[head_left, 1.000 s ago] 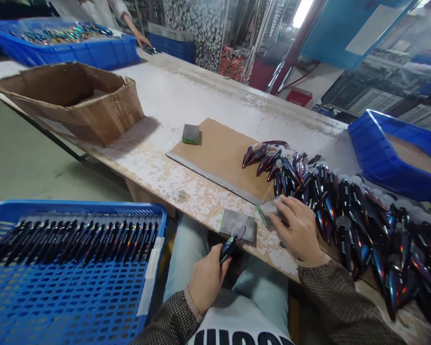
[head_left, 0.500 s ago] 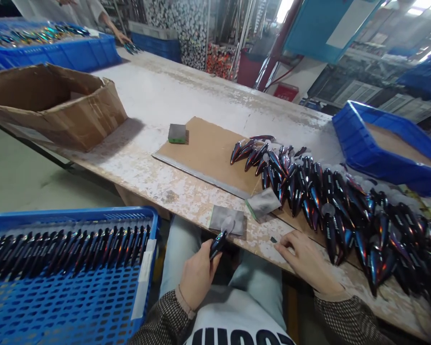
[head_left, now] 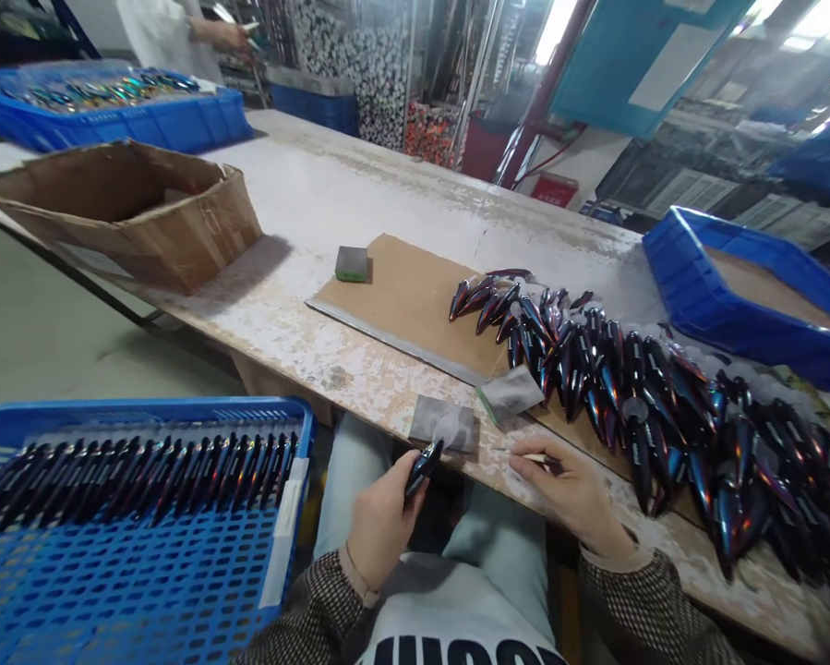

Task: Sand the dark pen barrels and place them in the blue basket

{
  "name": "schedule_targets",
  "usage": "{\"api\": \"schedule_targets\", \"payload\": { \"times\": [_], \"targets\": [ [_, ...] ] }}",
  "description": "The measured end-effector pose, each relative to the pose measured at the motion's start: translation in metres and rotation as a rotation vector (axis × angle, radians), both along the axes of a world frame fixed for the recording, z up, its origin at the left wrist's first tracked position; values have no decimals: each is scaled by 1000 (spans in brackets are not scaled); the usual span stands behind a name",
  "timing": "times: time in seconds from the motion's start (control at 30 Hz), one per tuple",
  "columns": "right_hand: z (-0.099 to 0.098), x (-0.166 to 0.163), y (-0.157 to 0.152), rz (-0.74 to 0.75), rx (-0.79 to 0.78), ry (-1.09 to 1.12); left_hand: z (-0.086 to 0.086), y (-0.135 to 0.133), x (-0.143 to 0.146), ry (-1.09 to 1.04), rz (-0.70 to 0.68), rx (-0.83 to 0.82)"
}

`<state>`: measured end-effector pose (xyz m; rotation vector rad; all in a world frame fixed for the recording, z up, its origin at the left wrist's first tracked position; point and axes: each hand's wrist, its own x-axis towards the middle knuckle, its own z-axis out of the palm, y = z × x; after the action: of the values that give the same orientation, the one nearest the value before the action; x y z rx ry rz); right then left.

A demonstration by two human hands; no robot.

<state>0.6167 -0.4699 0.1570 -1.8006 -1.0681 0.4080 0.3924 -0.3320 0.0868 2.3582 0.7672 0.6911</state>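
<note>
Lure sits clenched in my left hand above the desk edge; my right hand pinches a thin stick, its tip near the lure, not touching. From here, I'd brace both wrists and pinch lightly.

Heaped lures block rightward passage from the right hand.

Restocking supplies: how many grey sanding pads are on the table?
3: a thick block on the cardboard sheet, a flat pad near the table edge, one beside the lures. Others may be hidden.
</note>
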Motion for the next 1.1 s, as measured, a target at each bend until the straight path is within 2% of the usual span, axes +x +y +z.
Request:
{"api": "schedule_targets", "payload": {
  "times": [0.2,0.33,0.43,0.73,0.87,1.1],
  "targets": [
    [8,-7,49,69,-4,247,2,16,-11,149,-14,103],
    [1,-16,81,222,-21,232,10,22,-11,290,-36,135],
    [-4,-18,93,358,-58,174,15,25,-11,387,-41,145],
    [-6,-18,101,435,-138,276,16,28,-12,454,-72,146],
    [-5,-18,100,400,-86,200,17,29,-12,460,-73,155],
    [-7,-18,99,313,-44,205,17,30,-11,465,-70,159]
  ]
}}
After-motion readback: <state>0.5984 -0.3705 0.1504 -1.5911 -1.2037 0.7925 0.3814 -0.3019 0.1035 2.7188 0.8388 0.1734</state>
